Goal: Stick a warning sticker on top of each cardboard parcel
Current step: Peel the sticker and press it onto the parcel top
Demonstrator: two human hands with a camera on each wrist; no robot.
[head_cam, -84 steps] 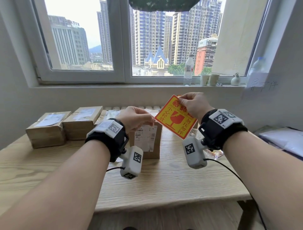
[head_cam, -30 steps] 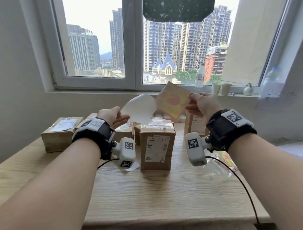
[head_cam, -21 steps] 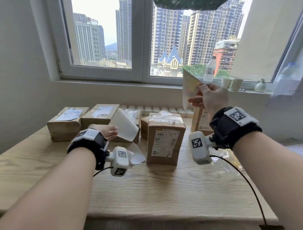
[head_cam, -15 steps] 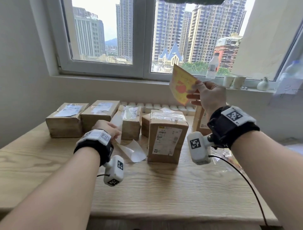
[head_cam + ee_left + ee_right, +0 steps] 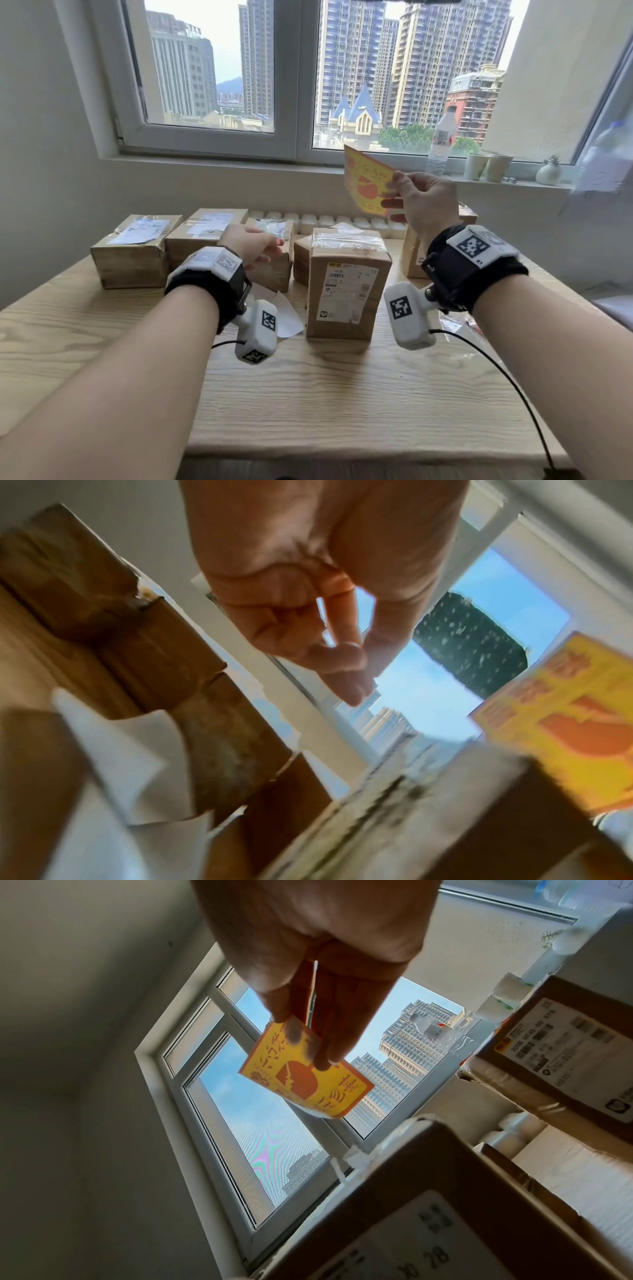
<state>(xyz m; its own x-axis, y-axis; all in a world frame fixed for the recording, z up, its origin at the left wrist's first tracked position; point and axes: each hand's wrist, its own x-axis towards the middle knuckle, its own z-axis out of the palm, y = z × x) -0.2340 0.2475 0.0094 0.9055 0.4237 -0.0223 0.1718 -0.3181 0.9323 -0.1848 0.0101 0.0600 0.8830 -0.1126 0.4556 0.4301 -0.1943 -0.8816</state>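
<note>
While the upright parcel (image 5: 347, 281) stands nearest on the wooden worktop (image 5: 308, 394), its taped top bare, a white backing sheet (image 5: 287, 317) lies just left of its base. Left hand (image 5: 251, 245) hovers w/ fingers loosely curled, holding nothing, over the row of low parcels (image 5: 137, 250) further back. Right hand (image 5: 423, 205) is raised above & behind the upright parcel, thumb & fingers (image 5: 329, 1031) pinching one corner of the yellow-and-red warning sticker (image 5: 366, 183), which hangs free before the window (image 5: 298, 85). Sticker looks thin, floppy, nearly weightless; adhesive side prob. exposed, so likely to curl or cling to skin. Best held by edges only, ideally w/ both hands at opp. corners, then laid flat & smoothed. Tape on parcel top looks glossy, wrinkled: adhesion may be patchy.
</note>
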